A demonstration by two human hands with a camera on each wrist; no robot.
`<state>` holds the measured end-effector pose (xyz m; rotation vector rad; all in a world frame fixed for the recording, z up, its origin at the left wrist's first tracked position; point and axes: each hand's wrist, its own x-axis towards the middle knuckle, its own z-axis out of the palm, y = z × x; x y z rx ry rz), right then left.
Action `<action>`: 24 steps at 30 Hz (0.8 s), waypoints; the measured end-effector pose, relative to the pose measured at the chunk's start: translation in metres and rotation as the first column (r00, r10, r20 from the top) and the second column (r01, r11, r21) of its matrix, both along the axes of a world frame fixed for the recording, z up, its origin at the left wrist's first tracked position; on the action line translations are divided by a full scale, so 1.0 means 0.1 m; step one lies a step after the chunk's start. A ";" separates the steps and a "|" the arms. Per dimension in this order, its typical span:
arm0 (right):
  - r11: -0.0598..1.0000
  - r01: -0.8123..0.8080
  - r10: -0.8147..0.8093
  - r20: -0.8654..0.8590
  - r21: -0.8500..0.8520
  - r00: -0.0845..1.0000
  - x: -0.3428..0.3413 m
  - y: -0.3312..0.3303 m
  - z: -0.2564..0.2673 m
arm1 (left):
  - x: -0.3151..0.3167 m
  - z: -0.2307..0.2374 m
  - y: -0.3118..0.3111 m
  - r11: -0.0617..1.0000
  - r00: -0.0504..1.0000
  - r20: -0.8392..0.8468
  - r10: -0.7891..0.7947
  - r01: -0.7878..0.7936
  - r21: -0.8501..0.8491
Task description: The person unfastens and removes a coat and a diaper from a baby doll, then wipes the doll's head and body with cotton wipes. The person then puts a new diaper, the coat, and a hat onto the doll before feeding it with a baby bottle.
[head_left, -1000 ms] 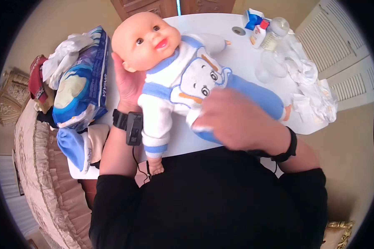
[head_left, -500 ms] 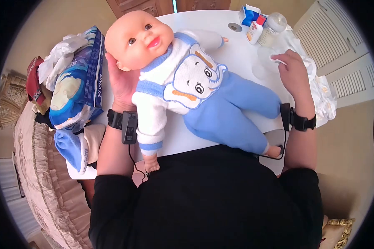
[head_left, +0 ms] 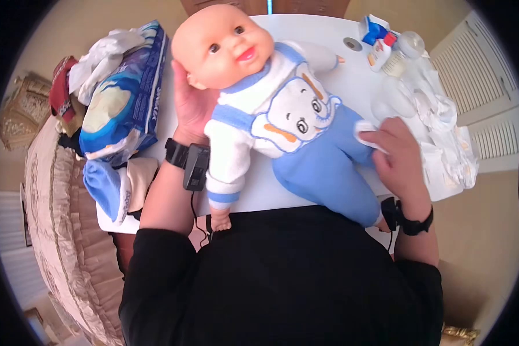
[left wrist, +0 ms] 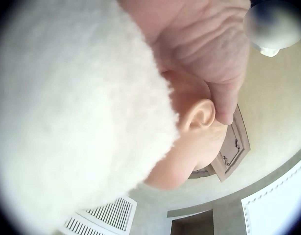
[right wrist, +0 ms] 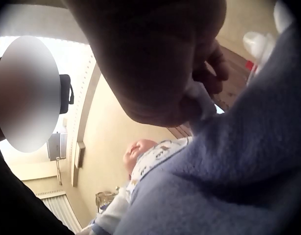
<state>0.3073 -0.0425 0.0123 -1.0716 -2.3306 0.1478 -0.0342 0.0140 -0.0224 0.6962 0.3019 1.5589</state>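
A baby doll (head_left: 300,109) in a white and blue elephant outfit lies face up, its head raised toward the far left. My left hand (head_left: 193,109) holds the head from behind, thumb up beside the ear; its other fingers are hidden. In the left wrist view, that thumb lies just behind the doll's ear (left wrist: 202,115). My right hand (head_left: 399,158) pinches a small white tissue (head_left: 365,128) over the doll's blue trousers. The right wrist view shows the tissue (right wrist: 204,103) between thumb and fingers, close to the blue fabric (right wrist: 228,161).
On the left of the white table (head_left: 259,199) are a blue diaper pack (head_left: 127,98) with white cloth on top and a blue hat (head_left: 102,181). A red-capped bottle (head_left: 379,56), a clear bottle (head_left: 410,45) and crumpled white items (head_left: 444,158) stand or lie at right.
My right hand moves from the doll's belly out to the far right, then back over the trousers, with the white tissue in its fingers. The left hand keeps its hold on the head.
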 end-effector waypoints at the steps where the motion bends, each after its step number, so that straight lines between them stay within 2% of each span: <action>1: 1.000 -0.021 0.021 -0.001 -0.003 1.000 0.02 0.00 0.06 | -0.01 0.00 0.00 1.000 1.000 -0.002 -0.006 0.006 -0.002; 3: 0.994 0.100 -0.098 -0.041 0.035 0.994 0.01 0.00 0.18 | -0.01 0.00 0.02 0.999 0.999 -0.035 -0.033 0.035 0.042; 5: 0.996 0.085 -0.085 -0.114 -0.008 0.990 -0.13 0.00 0.19 | -0.01 -0.01 0.04 0.998 0.999 -0.028 -0.031 0.032 0.058; 7: 0.999 0.004 -0.001 -0.075 0.038 0.997 -0.29 0.01 0.14 | -0.01 -0.01 0.05 0.997 0.999 -0.009 -0.041 0.042 0.071; 8: 0.999 0.001 -0.003 0.042 0.042 0.999 -0.29 0.03 0.06 | -0.02 -0.02 0.06 0.996 0.998 0.023 -0.063 0.062 0.064; 9: 0.999 -0.004 0.002 0.043 0.041 0.999 -0.27 0.03 0.06 | -0.01 -0.01 0.05 0.995 0.994 0.058 -0.088 0.085 0.057; 11: 0.996 0.001 0.000 0.006 -0.084 1.000 -0.21 0.00 0.06 | -0.02 0.00 0.04 0.997 0.998 0.029 -0.056 0.055 0.047; 12: 0.996 0.006 -0.005 0.013 -0.091 1.000 -0.19 -0.01 0.09 | -0.03 0.00 0.04 0.999 1.000 -0.015 -0.015 0.015 0.036; 14: 0.967 -0.021 0.002 -0.075 -0.254 0.997 -0.09 -0.06 0.19 | -0.01 0.01 0.04 1.000 0.999 -0.044 -0.004 0.005 0.027; 15: 0.967 -0.001 -0.017 -0.069 -0.253 0.997 -0.06 -0.08 0.16 | -0.01 0.00 0.05 0.999 0.994 -0.095 0.044 -0.042 0.026; 17: 0.986 -0.018 -0.003 -0.123 -0.165 0.992 -0.04 -0.14 0.05 | -0.04 -0.05 0.08 0.999 0.996 -0.079 0.045 -0.045 -0.003; 19: 0.987 -0.018 0.004 -0.088 -0.162 0.996 0.04 -0.24 0.02 | -0.06 -0.09 0.09 1.000 0.995 -0.099 0.017 -0.019 -0.019; 21: 0.958 0.004 -0.001 0.013 -0.287 1.000 0.14 -0.37 -0.03 | -0.11 -0.18 0.14 0.997 0.997 -0.071 0.000 -0.006 -0.080; 22: 0.957 0.011 -0.009 0.007 -0.291 1.000 0.16 -0.43 -0.04 | -0.12 -0.21 0.15 0.995 0.997 -0.079 -0.029 0.021 -0.094; 24: 0.906 0.094 -0.104 -0.002 -0.413 0.995 0.20 -0.52 -0.05 | -0.14 -0.25 0.17 0.993 0.996 -0.083 -0.044 0.035 -0.112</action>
